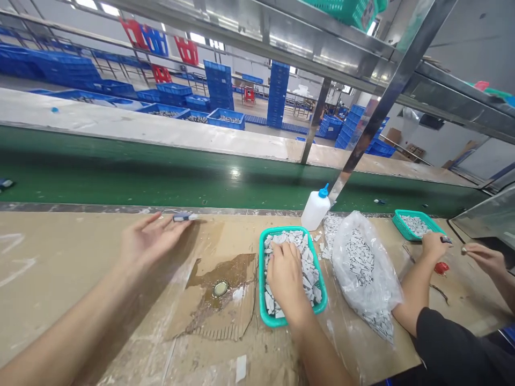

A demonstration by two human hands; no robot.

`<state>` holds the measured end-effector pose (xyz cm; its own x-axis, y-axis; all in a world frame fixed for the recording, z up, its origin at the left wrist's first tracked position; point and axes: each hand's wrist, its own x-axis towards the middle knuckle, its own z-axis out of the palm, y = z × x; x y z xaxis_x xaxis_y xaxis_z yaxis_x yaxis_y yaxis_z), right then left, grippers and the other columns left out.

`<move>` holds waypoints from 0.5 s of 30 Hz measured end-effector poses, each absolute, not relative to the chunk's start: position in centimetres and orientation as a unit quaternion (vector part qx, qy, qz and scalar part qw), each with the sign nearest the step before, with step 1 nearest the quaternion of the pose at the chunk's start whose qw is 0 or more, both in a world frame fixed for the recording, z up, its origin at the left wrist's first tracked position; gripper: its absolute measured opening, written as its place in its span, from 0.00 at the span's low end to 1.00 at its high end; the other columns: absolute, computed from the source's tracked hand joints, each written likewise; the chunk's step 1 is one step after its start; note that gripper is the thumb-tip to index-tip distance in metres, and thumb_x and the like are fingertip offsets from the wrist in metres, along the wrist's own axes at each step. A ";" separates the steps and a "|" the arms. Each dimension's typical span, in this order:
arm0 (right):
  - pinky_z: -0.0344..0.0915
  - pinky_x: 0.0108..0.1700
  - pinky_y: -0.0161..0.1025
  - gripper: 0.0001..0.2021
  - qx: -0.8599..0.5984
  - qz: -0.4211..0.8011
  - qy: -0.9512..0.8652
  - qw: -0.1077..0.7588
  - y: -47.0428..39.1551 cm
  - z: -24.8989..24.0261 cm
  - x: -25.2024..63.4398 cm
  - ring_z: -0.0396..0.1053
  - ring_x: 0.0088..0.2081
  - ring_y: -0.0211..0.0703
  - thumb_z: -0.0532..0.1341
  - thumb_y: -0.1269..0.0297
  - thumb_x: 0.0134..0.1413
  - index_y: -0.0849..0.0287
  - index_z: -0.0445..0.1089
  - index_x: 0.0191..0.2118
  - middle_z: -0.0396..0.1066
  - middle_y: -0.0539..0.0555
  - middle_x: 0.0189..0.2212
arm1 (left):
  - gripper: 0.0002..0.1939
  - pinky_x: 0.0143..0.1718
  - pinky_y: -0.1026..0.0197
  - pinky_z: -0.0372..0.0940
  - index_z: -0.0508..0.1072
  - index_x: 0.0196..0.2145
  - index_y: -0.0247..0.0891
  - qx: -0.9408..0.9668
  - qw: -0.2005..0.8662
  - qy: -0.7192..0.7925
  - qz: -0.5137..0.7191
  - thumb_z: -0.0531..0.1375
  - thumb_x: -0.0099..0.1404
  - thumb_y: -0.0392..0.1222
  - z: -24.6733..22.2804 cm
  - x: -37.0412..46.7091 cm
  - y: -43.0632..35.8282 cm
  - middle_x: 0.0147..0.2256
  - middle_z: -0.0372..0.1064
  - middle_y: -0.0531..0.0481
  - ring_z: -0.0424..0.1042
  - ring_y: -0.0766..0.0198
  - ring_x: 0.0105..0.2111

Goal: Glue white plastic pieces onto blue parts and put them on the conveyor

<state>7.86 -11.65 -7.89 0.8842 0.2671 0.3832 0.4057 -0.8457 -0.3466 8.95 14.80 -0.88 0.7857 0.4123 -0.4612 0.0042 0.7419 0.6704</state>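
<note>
My left hand (155,236) reaches over the cardboard-covered bench near its far edge, fingers stretched out and thumb apart. At its fingertips is a small dark grey piece with a white end (184,217); no firm grip on it shows. My right hand (286,271) dips into a teal plastic basket (263,303) of grey-white flat chips (311,281). Its fingers are bent together among the chips, and their tips are hidden. Between my hands a round, pale metal-rimmed disc (220,289) rests on a wet-looking, stained cardboard sheet (241,327).
A white squeeze bottle (315,210) with a blue cap stands behind the basket. Right of it lies a clear plastic bag (346,268) of small chips. A co-worker's hands (434,247) work farther right, near another teal basket (404,228). Beyond the bench runs a green belt (161,177), under a metal shelf frame (362,134).
</note>
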 end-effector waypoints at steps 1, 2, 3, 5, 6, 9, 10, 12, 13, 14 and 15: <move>0.62 0.49 0.50 0.17 -0.946 -0.163 -0.180 0.213 -11.7 -7.9 7.9 0.64 0.44 0.53 0.53 0.75 0.61 0.62 0.72 0.52 0.71 0.60 0.40 | 0.11 0.40 0.65 0.74 0.65 0.49 0.34 0.348 0.886 0.288 0.106 0.51 0.69 0.34 -0.4 9.6 15.1 0.39 0.72 0.46 0.72 0.63 0.47; 0.62 0.49 0.49 0.16 -0.946 -0.164 -0.181 0.213 -11.7 -7.9 8.0 0.64 0.44 0.53 0.53 0.75 0.61 0.62 0.72 0.51 0.71 0.59 0.40 | 0.10 0.43 0.65 0.73 0.64 0.48 0.35 0.354 0.892 0.265 0.095 0.53 0.68 0.34 -0.1 10.3 15.4 0.39 0.71 0.48 0.72 0.63 0.48; 0.62 0.49 0.49 0.15 -0.945 -0.165 -0.182 0.215 -11.7 -7.9 8.0 0.64 0.44 0.53 0.54 0.75 0.61 0.61 0.73 0.49 0.71 0.59 0.39 | 0.10 0.45 0.64 0.72 0.63 0.47 0.36 0.355 0.898 0.245 0.085 0.54 0.67 0.34 0.1 10.8 15.7 0.39 0.70 0.49 0.71 0.64 0.48; 0.62 0.48 0.49 0.14 -0.944 -0.164 -0.182 0.219 -11.8 -8.1 8.1 0.65 0.44 0.53 0.54 0.75 0.61 0.60 0.75 0.45 0.71 0.59 0.38 | 0.10 0.47 0.63 0.71 0.63 0.45 0.38 0.348 0.907 0.227 0.075 0.56 0.66 0.34 -0.1 11.6 16.3 0.39 0.69 0.51 0.71 0.65 0.48; 0.62 0.48 0.49 0.13 -0.944 -0.162 -0.183 0.222 -11.8 -8.2 8.1 0.65 0.44 0.53 0.54 0.76 0.60 0.60 0.76 0.43 0.71 0.58 0.38 | 0.10 0.48 0.62 0.70 0.63 0.45 0.38 0.340 0.911 0.220 0.074 0.57 0.66 0.34 -0.6 11.9 16.6 0.39 0.69 0.52 0.70 0.66 0.49; 0.62 0.48 0.48 0.17 -0.943 -0.141 -0.190 0.233 -11.9 -8.4 8.3 0.66 0.43 0.51 0.53 0.78 0.60 0.58 0.76 0.45 0.72 0.57 0.38 | 0.11 0.52 0.59 0.69 0.64 0.48 0.39 0.300 0.930 0.195 0.091 0.53 0.68 0.33 -2.9 12.4 17.4 0.44 0.71 0.51 0.70 0.65 0.52; 0.63 0.48 0.48 0.18 -0.943 -0.131 -0.192 0.237 -12.0 -8.3 8.4 0.66 0.44 0.51 0.53 0.79 0.60 0.57 0.76 0.47 0.72 0.57 0.38 | 0.11 0.53 0.57 0.68 0.65 0.49 0.39 0.283 0.935 0.187 0.106 0.51 0.70 0.33 -3.8 12.6 17.7 0.46 0.71 0.50 0.69 0.64 0.54; 0.63 0.50 0.46 0.20 -0.945 -0.109 -0.189 0.245 -12.2 -7.9 8.6 0.67 0.45 0.49 0.52 0.78 0.62 0.56 0.74 0.51 0.73 0.56 0.40 | 0.13 0.54 0.53 0.67 0.67 0.50 0.37 0.252 0.938 0.186 0.146 0.48 0.71 0.35 -5.3 13.2 18.2 0.49 0.71 0.45 0.68 0.61 0.56; 0.63 0.52 0.45 0.19 -0.947 -0.093 -0.184 0.244 -12.2 -7.6 8.8 0.67 0.47 0.49 0.52 0.76 0.63 0.57 0.73 0.53 0.73 0.57 0.41 | 0.14 0.54 0.52 0.67 0.68 0.50 0.36 0.240 0.938 0.188 0.164 0.48 0.72 0.36 -6.0 13.5 18.5 0.49 0.71 0.43 0.67 0.59 0.57; 0.62 0.54 0.45 0.19 -0.952 -0.074 -0.178 0.239 -12.2 -7.2 9.0 0.67 0.48 0.49 0.52 0.74 0.64 0.57 0.72 0.55 0.74 0.57 0.43 | 0.14 0.54 0.51 0.67 0.69 0.49 0.35 0.229 0.938 0.189 0.179 0.48 0.72 0.36 -6.5 13.9 18.8 0.49 0.72 0.41 0.67 0.57 0.57; 0.62 0.55 0.45 0.18 -0.956 -0.054 -0.173 0.229 -12.1 -6.7 9.3 0.67 0.49 0.50 0.53 0.72 0.64 0.59 0.71 0.56 0.74 0.58 0.44 | 0.14 0.53 0.51 0.67 0.69 0.49 0.34 0.219 0.939 0.188 0.188 0.48 0.71 0.36 -6.9 14.2 19.0 0.48 0.72 0.41 0.68 0.57 0.56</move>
